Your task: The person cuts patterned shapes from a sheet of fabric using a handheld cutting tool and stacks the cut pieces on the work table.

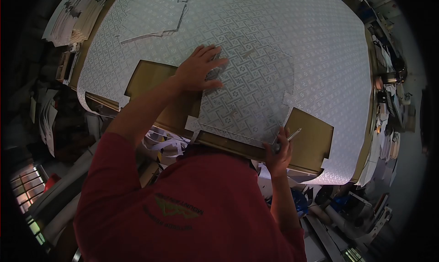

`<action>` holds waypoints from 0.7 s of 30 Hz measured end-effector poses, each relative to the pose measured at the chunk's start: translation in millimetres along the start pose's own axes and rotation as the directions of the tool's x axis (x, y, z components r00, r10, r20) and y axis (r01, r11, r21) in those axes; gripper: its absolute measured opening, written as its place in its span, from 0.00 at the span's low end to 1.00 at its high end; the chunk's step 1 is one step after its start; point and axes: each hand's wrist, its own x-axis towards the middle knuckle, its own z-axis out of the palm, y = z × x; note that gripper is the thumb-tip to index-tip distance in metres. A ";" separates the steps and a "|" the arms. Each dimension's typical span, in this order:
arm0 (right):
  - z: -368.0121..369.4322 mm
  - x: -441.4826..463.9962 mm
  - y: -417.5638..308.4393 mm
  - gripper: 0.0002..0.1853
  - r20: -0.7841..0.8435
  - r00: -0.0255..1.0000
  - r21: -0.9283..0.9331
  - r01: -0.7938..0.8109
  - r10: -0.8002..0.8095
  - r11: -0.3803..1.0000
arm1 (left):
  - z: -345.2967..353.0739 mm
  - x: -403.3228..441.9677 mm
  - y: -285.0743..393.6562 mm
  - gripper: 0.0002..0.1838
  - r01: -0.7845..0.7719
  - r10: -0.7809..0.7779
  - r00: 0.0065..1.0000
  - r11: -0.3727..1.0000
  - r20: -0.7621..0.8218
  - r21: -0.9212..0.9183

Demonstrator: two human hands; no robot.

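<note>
My left hand [201,70] rests with fingers spread on a grey-white patterned sheet [249,79], near the left edge of a cut piece lying on top. At the near edge of that piece, my right hand [278,154] is closed around a slim pen-like tool [295,134]. Its pale pointed end sticks out up and to the right; the rest is mostly hidden by the fingers. The exact kind of tool cannot be made out. The piece's near edge lies along the table's front edge, close to my body.
Brown board [311,136] shows through cut-outs on both sides of the piece. A cut line with loose strips [155,34] lies at the upper left. Stacked sheets [75,17] stand beyond the left edge. White strips [164,143] hang below the front edge.
</note>
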 end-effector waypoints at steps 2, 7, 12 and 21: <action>0.4 -0.4 -0.2 0.29 -0.005 1.000 0.004 0.001 -0.001 1.000 | -0.9 -0.1 0.3 0.41 -0.003 0.003 1.000 1.000 0.002 0.003; -1.3 -0.2 -0.1 0.29 0.014 1.000 -0.033 0.022 -0.022 0.999 | -4.5 1.0 2.6 0.41 0.012 -0.012 1.000 1.000 0.017 -0.020; -2.3 5.9 -5.5 0.29 -0.007 0.998 -0.066 0.067 -0.067 0.996 | -4.6 2.3 -0.1 0.41 0.002 -0.002 1.000 1.000 0.011 -0.011; 0.8 4.2 -0.4 0.25 0.058 0.995 -0.001 0.079 -0.079 0.997 | -5.3 2.7 1.8 0.43 0.006 -0.005 1.000 1.000 0.030 -0.018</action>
